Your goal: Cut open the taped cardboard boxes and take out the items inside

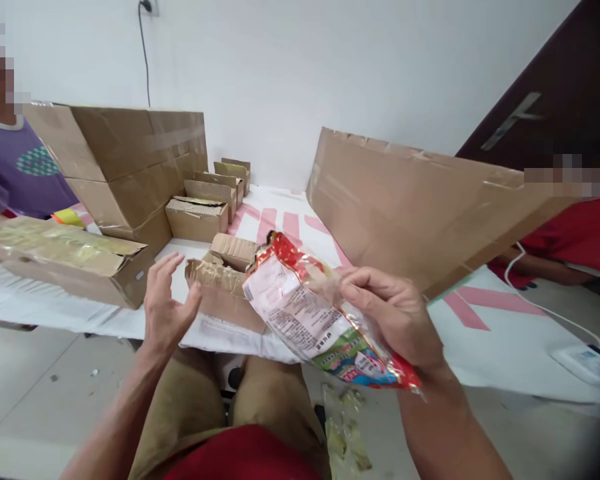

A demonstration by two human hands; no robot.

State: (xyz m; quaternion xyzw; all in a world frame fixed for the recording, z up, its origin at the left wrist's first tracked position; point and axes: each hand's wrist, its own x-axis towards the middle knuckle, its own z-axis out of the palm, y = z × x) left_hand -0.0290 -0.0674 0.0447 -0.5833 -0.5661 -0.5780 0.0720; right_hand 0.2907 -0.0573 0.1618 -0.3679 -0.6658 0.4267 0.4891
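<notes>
A printed plastic packet (305, 307), red at the ends with a white text panel and green and blue below, hangs tilted in front of me. My right hand (397, 313) pinches its right edge between thumb and fingers. To the left, my left hand (170, 303) is raised with fingers apart and holds nothing. Between the hands, an open cardboard box (225, 297) stands at the table's front edge, partly hidden behind the packet. What the packet contains cannot be made out.
Small cardboard boxes (197, 220) line up toward the wall. A long taped box (65, 257) lies at left, below a tall cardboard partition (140, 143). Another cardboard panel (410, 200) leans at right. A person in purple (25, 167) sits left; a red sleeve (575, 233) shows right.
</notes>
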